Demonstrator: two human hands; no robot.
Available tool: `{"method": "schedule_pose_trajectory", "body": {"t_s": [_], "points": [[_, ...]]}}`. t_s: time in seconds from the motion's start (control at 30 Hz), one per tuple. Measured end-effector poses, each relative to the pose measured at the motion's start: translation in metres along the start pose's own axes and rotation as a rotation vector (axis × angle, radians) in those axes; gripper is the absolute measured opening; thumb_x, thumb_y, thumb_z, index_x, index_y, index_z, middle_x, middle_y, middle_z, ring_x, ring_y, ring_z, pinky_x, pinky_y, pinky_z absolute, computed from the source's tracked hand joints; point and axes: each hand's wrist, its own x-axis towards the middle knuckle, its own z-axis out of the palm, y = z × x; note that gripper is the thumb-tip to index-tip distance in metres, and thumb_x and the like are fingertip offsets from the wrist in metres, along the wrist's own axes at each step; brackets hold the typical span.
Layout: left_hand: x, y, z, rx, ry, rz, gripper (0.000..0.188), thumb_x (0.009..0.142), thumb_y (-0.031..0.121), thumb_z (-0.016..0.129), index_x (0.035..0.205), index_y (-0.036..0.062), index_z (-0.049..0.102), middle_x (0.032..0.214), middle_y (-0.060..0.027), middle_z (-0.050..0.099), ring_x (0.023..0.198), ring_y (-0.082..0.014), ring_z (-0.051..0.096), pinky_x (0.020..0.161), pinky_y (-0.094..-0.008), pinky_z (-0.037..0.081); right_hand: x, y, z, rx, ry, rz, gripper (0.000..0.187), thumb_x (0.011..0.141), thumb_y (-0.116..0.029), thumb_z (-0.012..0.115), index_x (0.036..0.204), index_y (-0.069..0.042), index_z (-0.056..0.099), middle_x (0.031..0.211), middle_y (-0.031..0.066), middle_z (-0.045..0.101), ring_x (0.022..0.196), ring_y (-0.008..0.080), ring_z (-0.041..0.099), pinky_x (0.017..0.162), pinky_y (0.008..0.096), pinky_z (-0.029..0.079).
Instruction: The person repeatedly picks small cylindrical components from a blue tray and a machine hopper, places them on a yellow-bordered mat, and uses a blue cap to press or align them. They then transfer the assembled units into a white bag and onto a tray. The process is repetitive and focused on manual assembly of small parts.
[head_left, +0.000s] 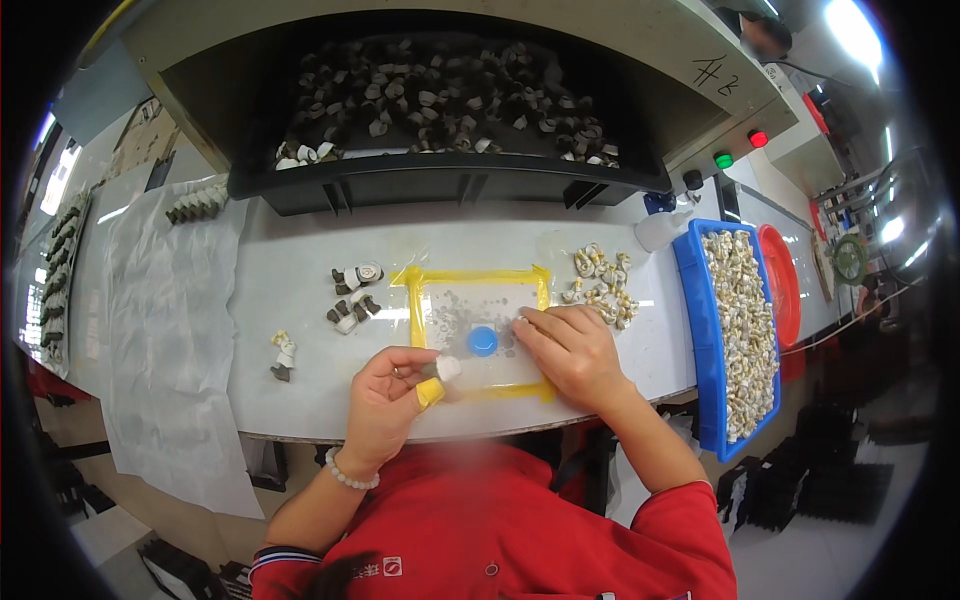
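Observation:
My left hand (pixel 388 402), its thumb wrapped in yellow tape, pinches a small white-and-dark figurine part (pixel 446 368) over the lower left of a yellow-taped rectangle (pixel 417 308). Inside that rectangle stands a round blue cap (pixel 483 341). Just right of the cap, my right hand (pixel 572 350) has its fingers closed together at the tape's right side; whatever sits at their tips is too small to make out. Several white-and-dark figurine parts (pixel 350 314) lie left of the rectangle. Nearer the left stands a figurine (pixel 283 356) with white-and-gold top and dark base.
Behind, a black bin (pixel 400 180) holds many white-and-dark parts. White-and-gold pieces (pixel 605 285) lie beyond my right hand. A blue tray (pixel 712 340) full of them stands at the right, near a white bottle (pixel 660 230). White sheeting (pixel 170 350) covers the left.

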Motion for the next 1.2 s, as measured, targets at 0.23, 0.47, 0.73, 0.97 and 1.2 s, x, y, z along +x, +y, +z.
{"method": "schedule_pose_trajectory", "body": {"t_s": [0.23,0.47,0.73,0.97,1.2], "points": [[0.001,0.0,0.0,-0.026,-0.006,-0.009,0.03,0.086,-0.003,0.063,0.113,-0.0038,0.051,0.102,-0.0178,0.063,0.084,-0.0244,0.067,0.078,-0.0366,0.056,-0.009,-0.005,0.008,0.215,0.025,0.187,0.026,0.073,-0.002,0.072,0.099,-0.004,0.067,0.096,0.0097,0.065,0.083,0.0253,0.061,0.071,0.0344,0.049],[0.0,0.001,0.0,-0.001,-0.012,-0.008,0.029,0.085,-0.006,0.062,0.111,-0.0041,0.052,0.102,-0.0177,0.064,0.086,-0.0243,0.067,0.078,-0.036,0.056,0.002,-0.008,0.002,0.26,-0.046,0.26,0.027,0.071,-0.003,0.073,0.097,-0.005,0.068,0.089,0.0088,0.062,0.079,0.0252,0.059,0.069,0.0345,0.048],[-0.002,0.003,0.002,0.002,0.023,-0.021,0.027,0.085,-0.007,0.061,0.111,-0.005,0.054,0.101,-0.0163,0.064,0.087,-0.0245,0.067,0.079,-0.0367,0.057,0.027,-0.016,-0.001,0.33,-0.096,0.137,0.028,0.068,-0.003,0.072,0.096,-0.006,0.069,0.086,0.0072,0.061,0.077,0.0243,0.059,0.067,0.0339,0.048],[-0.001,0.002,0.003,-0.013,0.015,-0.02,0.027,0.085,-0.007,0.061,0.111,-0.0048,0.054,0.102,-0.0162,0.065,0.087,-0.024,0.068,0.077,-0.0367,0.058,0.035,-0.016,0.002,0.247,-0.142,0.031,0.028,0.067,-0.002,0.071,0.094,-0.005,0.069,0.084,0.0063,0.06,0.076,0.0238,0.059,0.069,0.0356,0.048],[-0.003,-0.001,-0.002,0.013,0.015,-0.021,0.024,0.084,-0.007,0.063,0.108,-0.0064,0.056,0.102,-0.0174,0.065,0.089,-0.0255,0.068,0.081,-0.0382,0.058,0.03,-0.018,0.002,0.407,-0.126,0.209,0.025,0.07,-0.003,0.07,0.096,-0.004,0.069,0.087,0.0081,0.062,0.081,0.0249,0.059,0.069,0.0348,0.049]]}}
